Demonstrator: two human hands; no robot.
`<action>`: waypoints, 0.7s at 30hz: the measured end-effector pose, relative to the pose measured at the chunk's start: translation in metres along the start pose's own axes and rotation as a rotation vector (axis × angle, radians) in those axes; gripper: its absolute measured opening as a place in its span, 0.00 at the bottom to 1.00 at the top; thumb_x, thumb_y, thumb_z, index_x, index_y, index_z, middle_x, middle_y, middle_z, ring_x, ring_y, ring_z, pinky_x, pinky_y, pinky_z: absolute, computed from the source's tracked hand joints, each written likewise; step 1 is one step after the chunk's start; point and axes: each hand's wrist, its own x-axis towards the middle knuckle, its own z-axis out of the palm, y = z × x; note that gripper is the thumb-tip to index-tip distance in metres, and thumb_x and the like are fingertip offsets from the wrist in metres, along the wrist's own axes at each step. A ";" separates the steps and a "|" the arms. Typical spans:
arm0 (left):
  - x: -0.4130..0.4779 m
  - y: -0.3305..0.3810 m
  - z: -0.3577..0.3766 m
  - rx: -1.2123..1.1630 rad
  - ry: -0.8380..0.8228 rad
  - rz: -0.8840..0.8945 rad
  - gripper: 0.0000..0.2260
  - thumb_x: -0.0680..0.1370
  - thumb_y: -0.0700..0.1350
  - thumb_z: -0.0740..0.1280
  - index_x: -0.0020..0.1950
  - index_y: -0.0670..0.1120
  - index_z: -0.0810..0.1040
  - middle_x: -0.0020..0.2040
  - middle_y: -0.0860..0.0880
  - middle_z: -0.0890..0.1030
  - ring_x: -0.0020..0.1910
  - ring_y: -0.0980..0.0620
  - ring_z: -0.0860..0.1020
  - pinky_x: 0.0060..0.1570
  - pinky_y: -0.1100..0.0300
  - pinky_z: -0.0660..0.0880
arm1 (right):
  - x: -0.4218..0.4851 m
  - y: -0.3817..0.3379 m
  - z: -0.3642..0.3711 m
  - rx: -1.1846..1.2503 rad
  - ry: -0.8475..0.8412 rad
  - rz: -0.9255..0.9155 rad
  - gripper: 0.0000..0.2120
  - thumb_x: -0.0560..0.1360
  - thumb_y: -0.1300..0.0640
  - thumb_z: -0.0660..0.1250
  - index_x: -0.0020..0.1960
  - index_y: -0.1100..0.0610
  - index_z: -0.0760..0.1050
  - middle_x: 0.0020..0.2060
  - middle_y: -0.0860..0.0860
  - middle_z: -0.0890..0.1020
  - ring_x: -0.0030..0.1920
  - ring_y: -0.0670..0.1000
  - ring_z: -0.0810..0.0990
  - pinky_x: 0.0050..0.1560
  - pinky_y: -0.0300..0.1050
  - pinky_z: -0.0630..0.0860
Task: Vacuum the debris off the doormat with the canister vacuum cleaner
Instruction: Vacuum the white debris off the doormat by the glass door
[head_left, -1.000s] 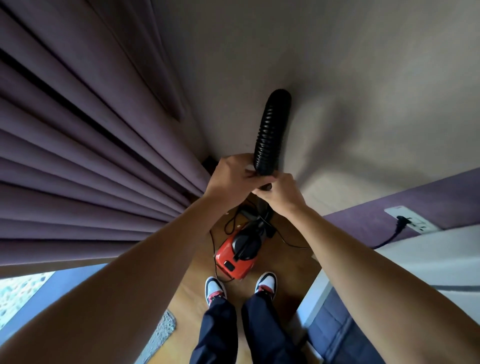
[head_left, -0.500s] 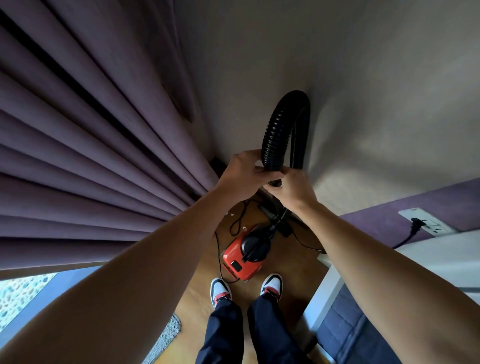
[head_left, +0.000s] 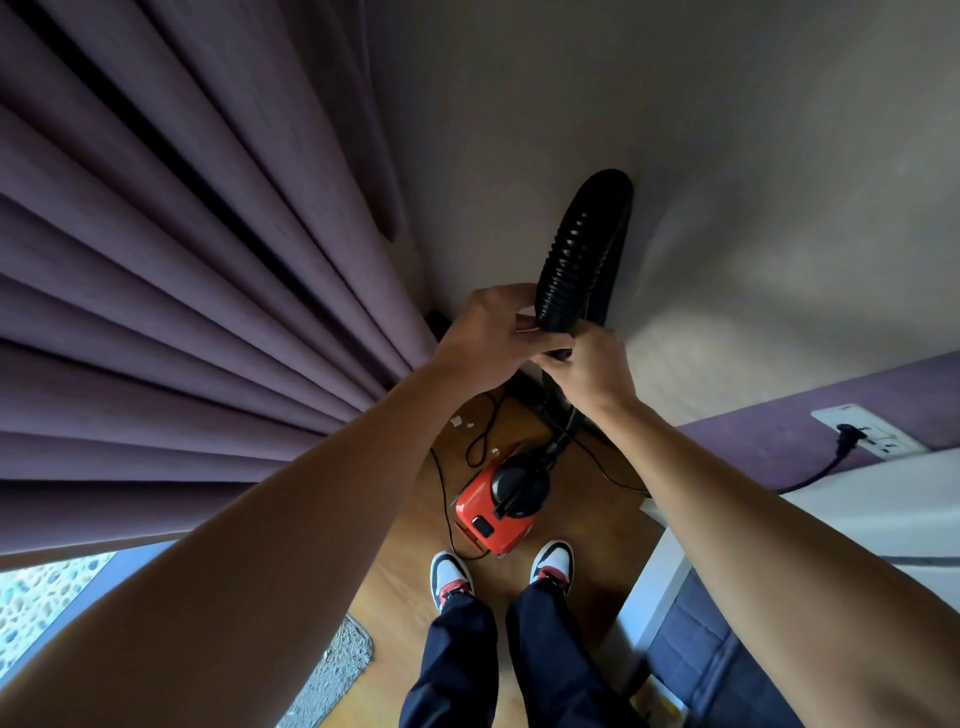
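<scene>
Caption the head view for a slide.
Left hand and right hand grip the black hose above the red canister vacuum, doormat at lower left.

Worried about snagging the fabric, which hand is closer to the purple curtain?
Left. The left hand grips the black hose on the side next to the curtain, close to its folds; the right hand grips the hose on the far side.
</scene>
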 end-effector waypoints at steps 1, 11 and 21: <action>-0.001 0.001 -0.003 -0.005 0.008 0.006 0.13 0.73 0.39 0.76 0.57 0.42 0.82 0.53 0.49 0.85 0.53 0.56 0.83 0.59 0.53 0.79 | 0.003 -0.002 0.001 0.014 -0.012 -0.010 0.14 0.73 0.50 0.76 0.56 0.55 0.83 0.48 0.51 0.87 0.48 0.52 0.86 0.46 0.55 0.84; -0.014 0.008 -0.024 -0.051 0.126 0.099 0.13 0.72 0.35 0.76 0.56 0.37 0.82 0.52 0.44 0.85 0.53 0.54 0.84 0.55 0.61 0.79 | 0.040 -0.014 0.004 0.031 -0.264 -0.151 0.27 0.69 0.35 0.66 0.59 0.53 0.82 0.53 0.49 0.86 0.54 0.50 0.85 0.54 0.54 0.82; -0.032 0.002 -0.048 0.000 0.184 -0.029 0.24 0.74 0.43 0.75 0.69 0.48 0.76 0.62 0.56 0.80 0.64 0.62 0.76 0.66 0.61 0.73 | 0.059 -0.035 -0.009 0.186 -0.250 -0.175 0.16 0.71 0.50 0.78 0.55 0.53 0.80 0.49 0.51 0.85 0.51 0.50 0.85 0.53 0.56 0.83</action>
